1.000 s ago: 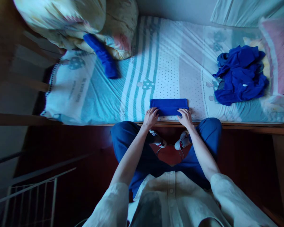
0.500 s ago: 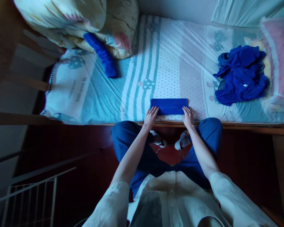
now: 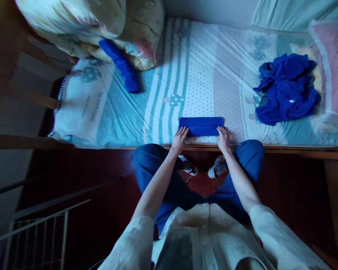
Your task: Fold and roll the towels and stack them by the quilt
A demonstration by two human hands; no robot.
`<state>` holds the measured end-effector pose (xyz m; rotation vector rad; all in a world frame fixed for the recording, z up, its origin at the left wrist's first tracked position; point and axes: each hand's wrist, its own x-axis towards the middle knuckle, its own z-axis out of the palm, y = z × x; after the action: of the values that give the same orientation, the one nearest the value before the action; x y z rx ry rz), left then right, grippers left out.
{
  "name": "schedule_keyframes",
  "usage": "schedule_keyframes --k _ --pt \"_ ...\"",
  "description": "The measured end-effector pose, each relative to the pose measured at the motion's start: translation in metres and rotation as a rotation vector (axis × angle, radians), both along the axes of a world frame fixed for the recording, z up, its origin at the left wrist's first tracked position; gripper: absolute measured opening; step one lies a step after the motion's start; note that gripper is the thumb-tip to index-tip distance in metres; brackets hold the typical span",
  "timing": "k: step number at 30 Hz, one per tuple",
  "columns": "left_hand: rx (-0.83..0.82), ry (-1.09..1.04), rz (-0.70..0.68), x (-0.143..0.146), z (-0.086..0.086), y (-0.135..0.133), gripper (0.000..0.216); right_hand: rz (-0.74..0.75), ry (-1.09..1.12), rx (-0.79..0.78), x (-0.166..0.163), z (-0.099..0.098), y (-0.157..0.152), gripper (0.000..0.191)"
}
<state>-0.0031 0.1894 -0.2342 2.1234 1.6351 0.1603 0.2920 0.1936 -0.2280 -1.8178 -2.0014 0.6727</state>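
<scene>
A strip of folded blue cloth, with a crease along its length, lies near the bed's front edge. My left hand rests at its near left corner, fingers spread over the fabric. At the opposite end, my right hand lays its fingers on the near right corner. Both thumbs are hard to make out. To the right lies a crumpled heap of blue clothing. Another blue bundle, long and narrow, leans against the bedding at the upper left.
A patterned sheet covers the bed. Folded floral bedding is piled at the upper left, and a pink pillow lies at the right. The wooden bed edge runs before my knees. A metal rack stands at the lower left.
</scene>
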Motion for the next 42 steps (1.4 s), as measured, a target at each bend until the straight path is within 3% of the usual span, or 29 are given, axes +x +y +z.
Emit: schedule_keyframes --k 15,25,32,42 --pt "-0.061 0.023 0.053 0.001 0.014 0.000 0.078 -0.007 -0.023 0.006 0.001 -0.002 0.000 0.067" --pt "-0.084 0.001 0.051 0.000 0.022 -0.001 0.075 -0.006 -0.100 -0.105 -0.001 0.023 0.001 0.057" --pt "-0.185 0.108 0.132 -0.009 0.032 0.001 0.057 -0.008 -0.173 -0.267 0.011 0.037 0.002 0.048" --pt "-0.165 -0.082 0.131 -0.016 0.028 0.010 0.064 -0.027 -0.039 -0.229 0.016 0.023 0.013 0.044"
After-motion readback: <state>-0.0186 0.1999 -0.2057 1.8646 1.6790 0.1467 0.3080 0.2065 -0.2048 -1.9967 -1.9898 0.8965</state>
